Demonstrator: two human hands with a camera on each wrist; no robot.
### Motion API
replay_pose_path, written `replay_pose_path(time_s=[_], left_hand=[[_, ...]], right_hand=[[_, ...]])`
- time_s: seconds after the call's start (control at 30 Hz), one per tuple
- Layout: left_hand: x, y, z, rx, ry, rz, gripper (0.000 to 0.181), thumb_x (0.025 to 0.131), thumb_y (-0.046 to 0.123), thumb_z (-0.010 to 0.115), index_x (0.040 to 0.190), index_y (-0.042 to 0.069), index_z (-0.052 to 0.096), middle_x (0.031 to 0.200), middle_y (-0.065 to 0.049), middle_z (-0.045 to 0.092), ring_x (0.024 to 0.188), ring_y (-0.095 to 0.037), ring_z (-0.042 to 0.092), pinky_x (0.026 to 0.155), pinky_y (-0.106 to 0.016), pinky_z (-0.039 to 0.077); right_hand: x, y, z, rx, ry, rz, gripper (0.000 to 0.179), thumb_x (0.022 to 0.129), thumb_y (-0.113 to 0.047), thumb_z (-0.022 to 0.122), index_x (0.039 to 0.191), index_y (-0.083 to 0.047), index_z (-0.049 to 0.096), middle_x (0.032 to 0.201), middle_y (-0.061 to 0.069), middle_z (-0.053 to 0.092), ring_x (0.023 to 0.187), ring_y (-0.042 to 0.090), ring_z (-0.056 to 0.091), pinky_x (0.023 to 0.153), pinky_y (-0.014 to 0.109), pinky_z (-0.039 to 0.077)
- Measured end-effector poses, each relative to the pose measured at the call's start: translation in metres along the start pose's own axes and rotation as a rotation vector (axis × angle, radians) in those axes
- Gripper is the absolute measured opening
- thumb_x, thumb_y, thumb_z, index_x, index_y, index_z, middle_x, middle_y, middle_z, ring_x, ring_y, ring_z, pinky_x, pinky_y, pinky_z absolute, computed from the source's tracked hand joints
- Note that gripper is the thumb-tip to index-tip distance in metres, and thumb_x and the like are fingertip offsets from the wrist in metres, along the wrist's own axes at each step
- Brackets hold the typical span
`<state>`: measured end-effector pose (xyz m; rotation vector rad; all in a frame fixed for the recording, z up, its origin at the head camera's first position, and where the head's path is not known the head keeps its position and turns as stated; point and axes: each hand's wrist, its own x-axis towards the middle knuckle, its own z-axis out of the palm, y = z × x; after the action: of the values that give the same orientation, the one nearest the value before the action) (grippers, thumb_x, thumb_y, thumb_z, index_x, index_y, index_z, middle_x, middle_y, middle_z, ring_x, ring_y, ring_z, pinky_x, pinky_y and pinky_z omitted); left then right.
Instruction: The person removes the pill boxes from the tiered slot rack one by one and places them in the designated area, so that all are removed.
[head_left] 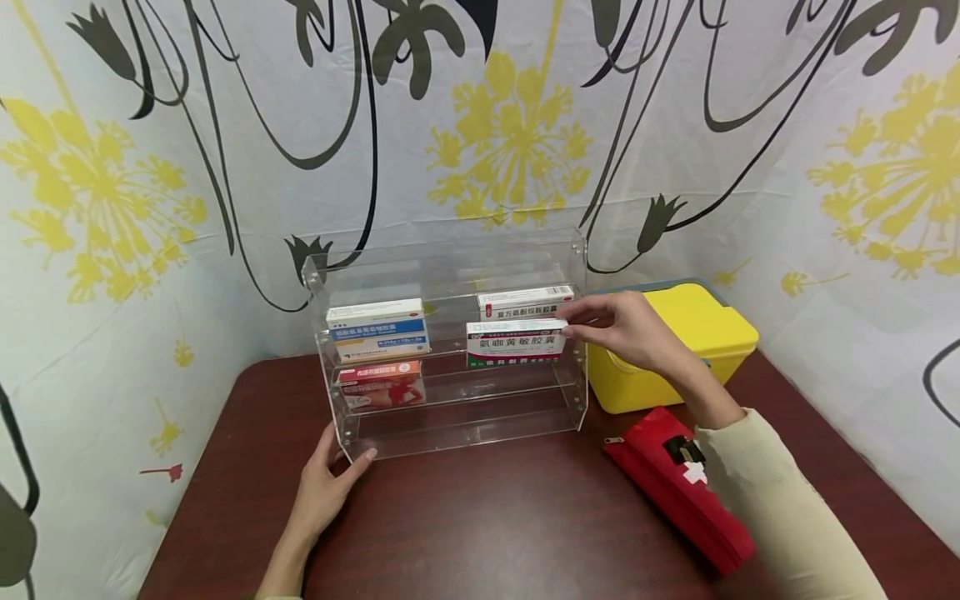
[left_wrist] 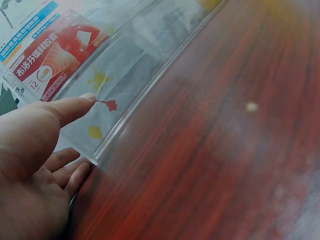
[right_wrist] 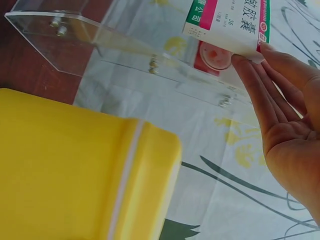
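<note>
in the head view the front box (head_left: 516,343) hides the lower part of the rear box (head_left: 525,302); the right hand (head_left: 628,331) covers some of the tub (head_left: 701,323), the sleeve (head_left: 783,508) some of the pouch (head_left: 660,467); we see only some fingers of the left hand (head_left: 324,482); we cannot read the smallest print (head_left: 363,356); in the left wrist view a pale speck (left_wrist: 252,106) is too small to name; in the right wrist view the top edge crops the front box, the left edge the tub.

Red pouch (head_left: 667,479) near yellow box (head_left: 693,329)
</note>
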<state>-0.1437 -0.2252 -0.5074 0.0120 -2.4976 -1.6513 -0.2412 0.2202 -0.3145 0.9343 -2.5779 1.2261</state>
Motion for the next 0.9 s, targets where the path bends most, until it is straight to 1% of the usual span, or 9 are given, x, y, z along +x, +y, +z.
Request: replay_pose_path(time_s=[0.13,0.27,0.43,0.57,0.63,0.8,0.9], left_hand=[[-0.001,0.001,-0.001,0.002,0.001,-0.006,0.082,0.086,0.043,0.075,0.154,0.034,0.028,0.145,-0.011,0.048,0.126,-0.025,0.051,0.102,-0.051,0.035],[-0.001,0.001,-0.001,0.007,0.004,-0.002,0.082,0.086,0.042,0.075,0.154,0.035,0.028,0.143,-0.011,0.05,0.124,-0.024,0.052,0.102,-0.05,0.035],[-0.002,0.0,-0.001,0.007,0.004,-0.004,0.082,0.087,0.041,0.075,0.154,0.035,0.028,0.142,-0.011,0.051,0.124,-0.023,0.053,0.102,-0.049,0.035],[-0.002,0.001,-0.001,0.006,0.005,-0.011,0.081,0.087,0.041,0.075,0.153,0.036,0.029,0.141,-0.011,0.052,0.124,-0.024,0.053,0.102,-0.05,0.034],[-0.001,0.001,-0.002,0.008,0.004,-0.012,0.081,0.087,0.042,0.074,0.153,0.036,0.029,0.141,-0.011,0.052,0.123,-0.024,0.053,0.103,-0.051,0.034],[-0.001,0.001,-0.001,0.009,-0.004,-0.016,0.081,0.086,0.043,0.074,0.153,0.037,0.028,0.141,-0.01,0.052,0.123,-0.023,0.053,0.102,-0.05,0.035],[-0.001,0.002,-0.001,0.007,-0.006,-0.021,0.082,0.086,0.043,0.074,0.153,0.037,0.028,0.142,-0.01,0.051,0.124,-0.023,0.052,0.103,-0.05,0.034]], right_hand=[[0.0,-0.006,-0.004,-0.004,0.003,-0.02,0.022,0.087,-0.012,0.076,0.109,-0.011,0.075,0.103,0.001,0.072,0.085,0.014,0.07,0.072,0.026,0.055],[0.0,-0.013,-0.008,-0.002,0.003,-0.043,0.022,0.087,-0.01,0.076,0.109,-0.01,0.075,0.101,0.002,0.073,0.086,0.015,0.07,0.073,0.026,0.054],[-0.002,-0.023,-0.012,-0.01,-0.002,-0.038,0.023,0.086,-0.011,0.077,0.108,-0.015,0.075,0.1,-0.003,0.072,0.087,0.012,0.07,0.074,0.026,0.054],[-0.006,-0.029,-0.014,-0.03,-0.036,-0.02,0.023,0.085,-0.013,0.078,0.108,-0.017,0.076,0.101,-0.005,0.072,0.086,0.009,0.069,0.073,0.027,0.055],[-0.009,-0.03,-0.013,-0.038,-0.06,-0.014,0.023,0.085,-0.013,0.079,0.108,-0.018,0.076,0.101,-0.006,0.071,0.084,0.01,0.069,0.071,0.028,0.055],[-0.02,-0.027,-0.01,-0.031,-0.111,-0.01,0.024,0.084,-0.013,0.079,0.108,-0.017,0.076,0.098,-0.008,0.071,0.079,0.013,0.068,0.069,0.028,0.055],[-0.028,-0.024,-0.007,-0.019,-0.134,-0.007,0.026,0.083,-0.011,0.08,0.108,-0.016,0.076,0.098,-0.008,0.072,0.079,0.013,0.067,0.068,0.028,0.055]])
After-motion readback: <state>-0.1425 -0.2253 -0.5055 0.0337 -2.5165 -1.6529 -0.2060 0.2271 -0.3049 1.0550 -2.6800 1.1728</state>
